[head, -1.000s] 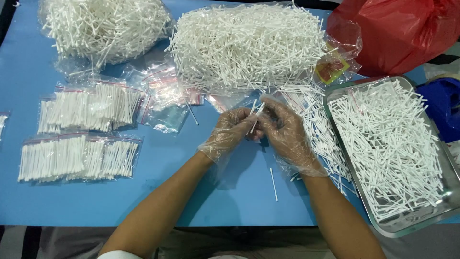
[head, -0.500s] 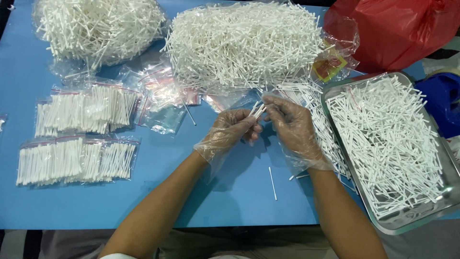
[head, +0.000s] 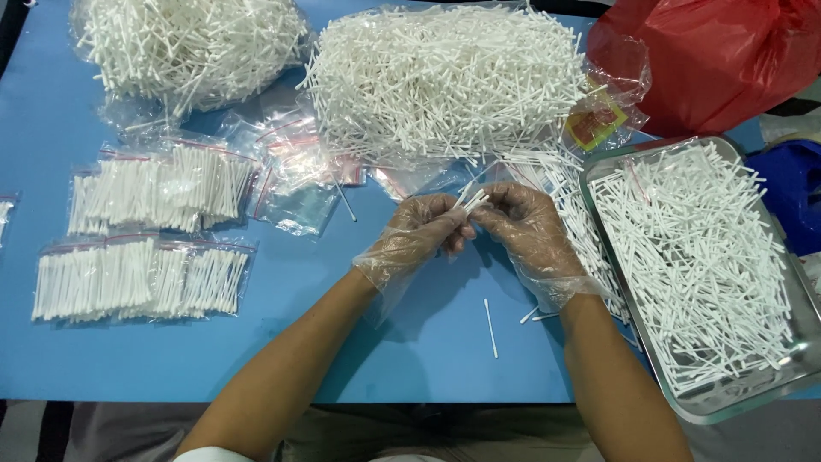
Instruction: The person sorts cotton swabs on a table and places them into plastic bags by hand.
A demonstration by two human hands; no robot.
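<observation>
Both my hands wear thin clear plastic gloves and meet over the middle of the blue table (head: 154,359). My left hand (head: 419,235) pinches a small bunch of white cotton swabs (head: 471,200) that stick up between the fingers. My right hand (head: 526,231) touches the same bunch from the right, its fingers curled around the swab ends. A big heap of loose swabs (head: 445,81) lies just beyond the hands. One stray swab (head: 490,328) rests on the table below them.
A metal tray (head: 774,389) full of swabs sits at the right. A second swab heap (head: 188,47) is at the far left. Filled clear bags of swabs (head: 141,278) lie at the left, empty bags (head: 295,184) nearby. A red plastic bag (head: 727,60) is at the back right.
The hands stay together over the same spot, working the small bunch of swabs; the fingers have shifted slightly. The view has moved a little.
</observation>
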